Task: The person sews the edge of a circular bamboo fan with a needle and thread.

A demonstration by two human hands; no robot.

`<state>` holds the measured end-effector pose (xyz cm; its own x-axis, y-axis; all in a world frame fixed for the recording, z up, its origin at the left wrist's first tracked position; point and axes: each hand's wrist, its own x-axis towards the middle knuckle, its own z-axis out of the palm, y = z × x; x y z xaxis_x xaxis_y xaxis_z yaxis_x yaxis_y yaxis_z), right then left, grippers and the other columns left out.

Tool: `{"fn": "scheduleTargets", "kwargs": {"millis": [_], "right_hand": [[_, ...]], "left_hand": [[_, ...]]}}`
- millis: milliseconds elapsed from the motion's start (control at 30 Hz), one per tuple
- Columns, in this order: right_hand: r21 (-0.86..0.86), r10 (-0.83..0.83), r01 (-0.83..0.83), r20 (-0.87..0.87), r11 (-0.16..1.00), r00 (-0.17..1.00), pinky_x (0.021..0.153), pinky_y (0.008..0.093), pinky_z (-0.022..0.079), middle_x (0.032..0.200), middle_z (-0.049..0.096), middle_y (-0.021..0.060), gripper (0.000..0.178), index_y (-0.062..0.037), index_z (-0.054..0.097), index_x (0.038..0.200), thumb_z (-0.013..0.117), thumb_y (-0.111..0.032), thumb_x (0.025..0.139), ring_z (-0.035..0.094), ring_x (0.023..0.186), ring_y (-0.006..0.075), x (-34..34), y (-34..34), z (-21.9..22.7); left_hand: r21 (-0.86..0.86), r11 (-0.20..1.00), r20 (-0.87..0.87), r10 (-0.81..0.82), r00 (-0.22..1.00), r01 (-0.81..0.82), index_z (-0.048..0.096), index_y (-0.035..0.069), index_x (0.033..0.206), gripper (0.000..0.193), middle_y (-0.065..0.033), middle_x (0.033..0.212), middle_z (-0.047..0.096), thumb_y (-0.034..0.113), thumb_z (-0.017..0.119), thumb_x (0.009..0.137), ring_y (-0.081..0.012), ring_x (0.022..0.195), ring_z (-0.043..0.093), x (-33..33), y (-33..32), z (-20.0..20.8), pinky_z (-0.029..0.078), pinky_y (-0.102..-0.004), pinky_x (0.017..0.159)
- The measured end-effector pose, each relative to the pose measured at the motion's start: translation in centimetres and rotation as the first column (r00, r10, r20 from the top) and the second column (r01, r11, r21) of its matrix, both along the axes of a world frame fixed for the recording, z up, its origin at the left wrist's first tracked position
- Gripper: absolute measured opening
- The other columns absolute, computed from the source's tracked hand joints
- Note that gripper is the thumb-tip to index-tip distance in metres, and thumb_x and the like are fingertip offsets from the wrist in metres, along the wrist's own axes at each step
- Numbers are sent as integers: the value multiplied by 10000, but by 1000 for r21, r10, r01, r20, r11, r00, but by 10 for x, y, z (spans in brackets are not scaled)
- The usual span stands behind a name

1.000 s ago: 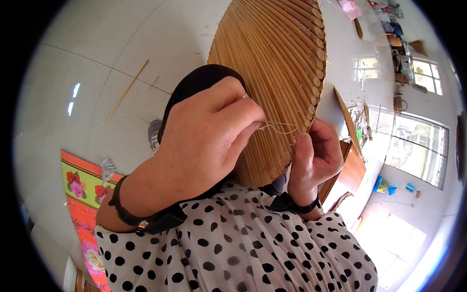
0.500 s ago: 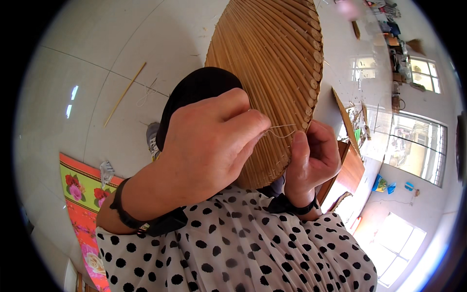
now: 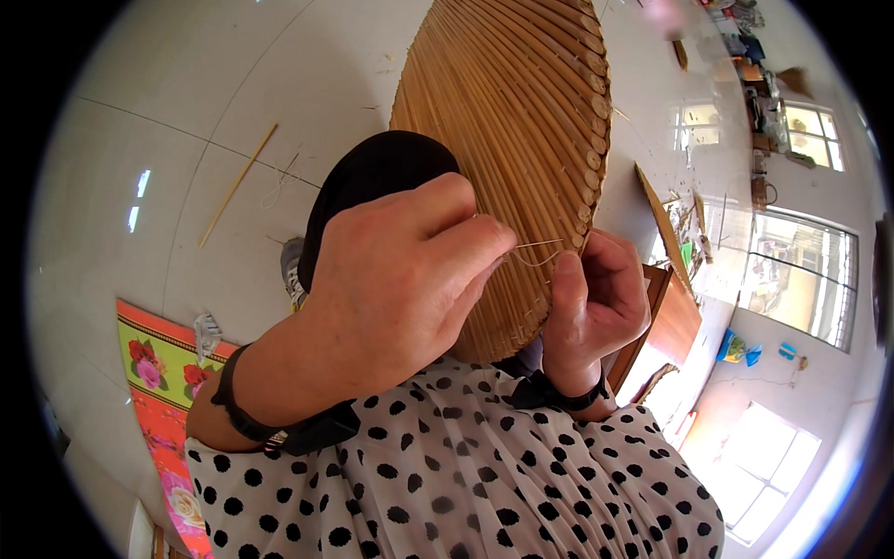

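A panel of straw-coloured plant stalks (image 3: 507,112), laid side by side and fanning out, rests across my lap with its cut ends along the right edge. My left hand (image 3: 400,275) is closed in a pinch over the panel, holding a thin needle (image 3: 540,244). Its tip points right, toward the stalk ends. A pale thread (image 3: 535,264) loops just under it. My right hand (image 3: 601,303) grips the panel's lower right edge, thumb on top and fingers curled at the rim. The thread's far end is lost near that thumb.
My dark-clothed knee (image 3: 386,163) is beside the panel. A thin stick (image 3: 238,184) and loose thread (image 3: 277,189) lie on the tiled floor. A floral mat (image 3: 154,373) lies at lower left. To the right stand a wooden piece of furniture (image 3: 675,326) and a stalk panel (image 3: 663,224).
The panel and both hands have shifted very slightly left in view. The pinch on the needle and the grip on the edge stay the same.
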<state>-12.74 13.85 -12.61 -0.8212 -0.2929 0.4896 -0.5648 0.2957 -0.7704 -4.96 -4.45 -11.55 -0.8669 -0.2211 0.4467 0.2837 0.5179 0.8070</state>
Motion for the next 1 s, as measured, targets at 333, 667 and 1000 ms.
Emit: {"fn": "scheduleTargets", "kwargs": {"millis": [333,667,1000], "right_hand": [[11,-14,13,11,1000,1000,595,229,490,869,662,113,234,63,647,896,780,28,707,596,670,116,1,0,1],[17,1,-1,-13,1000,1000,588,228,490,871,665,117,243,62,646,903,774,31,698,600,660,117,1,-1,1],[-21,5,-6,-29,1000,1000,567,229,483,855,671,123,251,29,655,884,796,3,678,602,633,129,2,-6,0]], "left_hand": [[-38,999,18,-11,1000,12,689,27,901,178,-63,714,513,-65,724,752,-207,537,514,1,-1,3,387,-310,474],[-90,996,4,-7,1000,7,688,28,896,195,-61,703,501,-66,723,728,-206,539,515,1,-2,6,384,-310,467],[-258,966,-34,-4,999,-5,675,2,885,196,-62,699,483,-76,718,711,-201,525,495,-1,2,18,370,-306,451]]}}
